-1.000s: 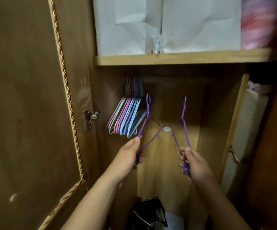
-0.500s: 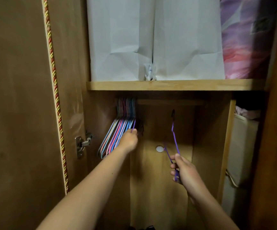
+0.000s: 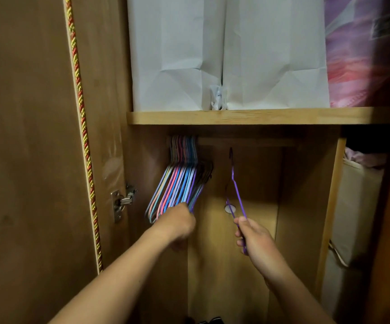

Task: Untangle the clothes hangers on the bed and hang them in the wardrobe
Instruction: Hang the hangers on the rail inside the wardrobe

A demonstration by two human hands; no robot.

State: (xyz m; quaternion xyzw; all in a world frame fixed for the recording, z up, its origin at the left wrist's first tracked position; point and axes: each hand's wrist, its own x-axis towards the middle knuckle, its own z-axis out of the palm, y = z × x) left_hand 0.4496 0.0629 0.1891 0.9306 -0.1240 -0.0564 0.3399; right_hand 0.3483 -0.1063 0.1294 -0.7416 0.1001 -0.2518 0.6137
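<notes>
Several coloured wire hangers (image 3: 177, 185) hang bunched at the left end of the wardrobe rail (image 3: 245, 142). A purple hanger (image 3: 193, 190) sits at the right edge of that bunch. My left hand (image 3: 177, 223) is curled at its lower end and appears to grip it; the fingers are hidden. My right hand (image 3: 254, 237) grips the bottom of a second purple hanger (image 3: 236, 190) and holds it upright. Its hook reaches up to just below the rail, to the right of the bunch.
The wooden shelf (image 3: 259, 116) above the rail carries two white paper bags (image 3: 177, 54) and a pink-purple bedding pack (image 3: 364, 54). The open door (image 3: 25, 136) with cord trim and hinge (image 3: 121, 203) stands left. Beige fabric boxes (image 3: 352, 206) fill the right compartment.
My left hand carried its purple hanger up to the bunch, then slid down to the hangers' lower ends. My right hand raised its hanger's hook to the rail.
</notes>
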